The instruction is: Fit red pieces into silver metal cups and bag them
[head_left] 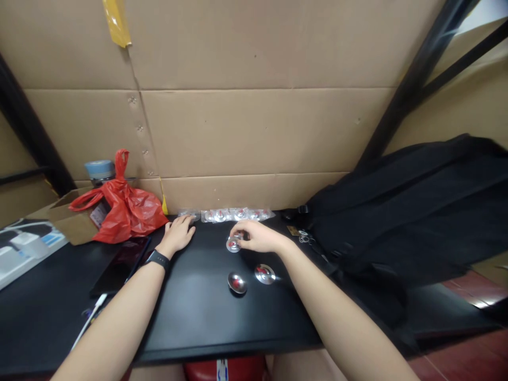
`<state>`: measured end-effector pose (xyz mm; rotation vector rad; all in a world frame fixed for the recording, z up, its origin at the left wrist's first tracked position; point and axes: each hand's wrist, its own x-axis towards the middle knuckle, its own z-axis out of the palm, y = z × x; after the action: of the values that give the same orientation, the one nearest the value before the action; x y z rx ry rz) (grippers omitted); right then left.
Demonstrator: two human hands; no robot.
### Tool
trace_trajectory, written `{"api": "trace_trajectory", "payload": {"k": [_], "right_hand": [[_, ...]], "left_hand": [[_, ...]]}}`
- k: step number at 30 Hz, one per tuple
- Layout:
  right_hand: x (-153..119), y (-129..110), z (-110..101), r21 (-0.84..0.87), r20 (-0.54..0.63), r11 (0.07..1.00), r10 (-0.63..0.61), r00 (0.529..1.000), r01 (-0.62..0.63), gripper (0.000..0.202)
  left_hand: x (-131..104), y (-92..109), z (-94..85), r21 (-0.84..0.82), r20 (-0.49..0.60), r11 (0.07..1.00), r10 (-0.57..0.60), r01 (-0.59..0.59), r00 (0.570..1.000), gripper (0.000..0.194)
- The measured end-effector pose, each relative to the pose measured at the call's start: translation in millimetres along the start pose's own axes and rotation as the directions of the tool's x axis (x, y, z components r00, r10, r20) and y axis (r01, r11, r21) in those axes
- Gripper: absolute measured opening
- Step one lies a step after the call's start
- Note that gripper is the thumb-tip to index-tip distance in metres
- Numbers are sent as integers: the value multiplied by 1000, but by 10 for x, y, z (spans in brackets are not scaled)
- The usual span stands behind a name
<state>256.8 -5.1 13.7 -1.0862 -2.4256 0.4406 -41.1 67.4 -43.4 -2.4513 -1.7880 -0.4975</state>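
My right hand (256,236) is closed on a small round metal piece (233,244) with a red mark, over the middle of the black table (186,312). My left hand (180,233) lies on the table at the left with its fingers apart, near the wrapped pieces. Nearer to me sits a shiny metal bowl-shaped piece (237,283) with a red spot inside. To its right is a flatter round metal piece (265,274), also with red on it. A row of clear-wrapped metal pieces (240,215) lies along the cardboard wall.
At the left are a red plastic bag (133,211), a cardboard box (73,225), a dark phone-like device (121,264), a white cable (89,320) and a power strip (29,254). A black bag (413,211) fills the right side, with small metal items (305,236) beside it.
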Motion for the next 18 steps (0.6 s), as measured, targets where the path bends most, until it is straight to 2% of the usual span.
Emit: {"api": "trace_trajectory", "payload": {"k": [5,8,11,13,15,18], "right_hand": [[5,81,130,-37,-76,999,-7,997,4,41],[39,254,216,-113,-119,984,125,985,-139,35],[74,448,272,-199,-200,923,290,936,-329,35],[87,568,287,-225,-235,886,355,905,-406,41],[96,664,290,-236,-235,869,383,893,-435,49],[131,728,302,-253,-182,871,384,905,-420,57]], "left_hand": [[-33,45,-22,-38,-23,999,35,-36,999,40],[-61,114,-60,-59,-47,996,60,-63,997,36],[-90,207,-72,-81,-48,989,119,-123,992,32],[-109,268,-65,-106,-28,980,169,-171,985,30],[-124,313,-55,-130,-14,972,198,-198,980,29],[-139,347,-46,-151,-13,968,203,-202,979,29]]}}
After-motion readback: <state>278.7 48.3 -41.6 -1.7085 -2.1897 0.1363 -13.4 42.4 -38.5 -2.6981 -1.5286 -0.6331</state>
